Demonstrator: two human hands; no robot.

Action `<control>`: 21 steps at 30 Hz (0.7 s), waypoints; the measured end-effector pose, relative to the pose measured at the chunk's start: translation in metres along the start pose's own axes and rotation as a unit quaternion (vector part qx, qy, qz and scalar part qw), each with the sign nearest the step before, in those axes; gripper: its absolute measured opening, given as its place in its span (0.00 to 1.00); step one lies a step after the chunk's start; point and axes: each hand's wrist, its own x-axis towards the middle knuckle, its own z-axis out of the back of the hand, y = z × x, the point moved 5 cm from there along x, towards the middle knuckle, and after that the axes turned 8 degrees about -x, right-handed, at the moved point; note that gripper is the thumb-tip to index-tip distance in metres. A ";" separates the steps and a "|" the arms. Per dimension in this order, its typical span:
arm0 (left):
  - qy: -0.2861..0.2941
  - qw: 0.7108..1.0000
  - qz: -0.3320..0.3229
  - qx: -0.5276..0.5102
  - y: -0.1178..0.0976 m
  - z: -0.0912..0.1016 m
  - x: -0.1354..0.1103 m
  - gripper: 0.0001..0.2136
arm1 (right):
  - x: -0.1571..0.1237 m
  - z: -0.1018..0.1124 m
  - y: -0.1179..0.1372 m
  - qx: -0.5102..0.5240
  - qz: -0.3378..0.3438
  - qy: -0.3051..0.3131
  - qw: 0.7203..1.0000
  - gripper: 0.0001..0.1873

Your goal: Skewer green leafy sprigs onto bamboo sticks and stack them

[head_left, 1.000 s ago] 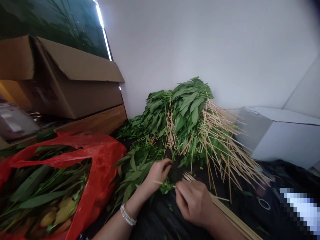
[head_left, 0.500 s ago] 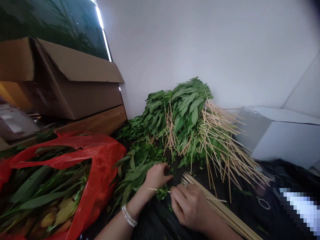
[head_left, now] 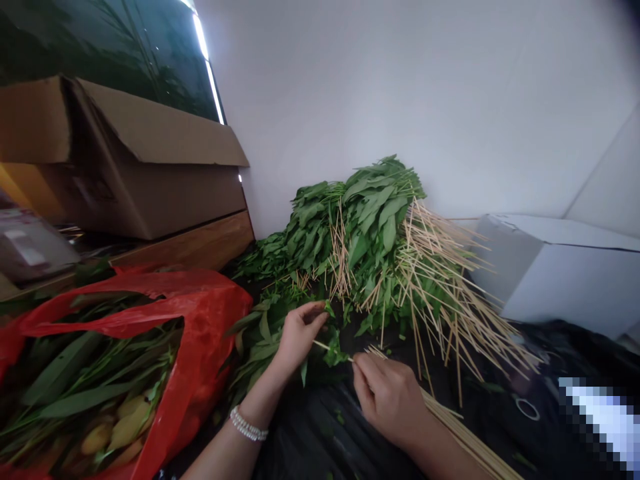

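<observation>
My right hand is closed round a thin bamboo skewer, whose pale tip points left. Green leaves are bunched on the skewer near that tip. My left hand, with a beaded bracelet at the wrist, pinches a small piece of green leafy stem just above the skewer's tip. Under my right hand lies a bundle of loose bamboo skewers. Loose leafy greens are heaped beside my left hand.
Leafy greens on skewers are piled against the white wall, their sticks fanning right. A red plastic bag of greens stands at left, below an open cardboard box. A white box sits at right. Black plastic sheeting covers the surface.
My left hand has moved up and slightly left, and a green piece now shows at its fingertips. My right hand has shifted slightly right with the skewer, whose leaves sit higher.
</observation>
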 end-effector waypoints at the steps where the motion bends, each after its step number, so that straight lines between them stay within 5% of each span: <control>1: 0.004 1.000 0.006 -0.007 0.000 -0.001 -0.001 0.14 | 0.000 0.000 -0.004 0.001 -0.017 -0.003 1.000 0.13; 9: 0.008 1.000 0.010 0.002 -0.006 -0.005 -0.003 0.15 | 0.003 -0.001 -0.024 -0.022 -0.103 -0.009 0.994 0.13; 21: 0.004 0.994 0.037 -0.101 -0.013 0.005 0.001 0.17 | 0.002 0.001 -0.027 -0.019 -0.117 -0.024 0.993 0.14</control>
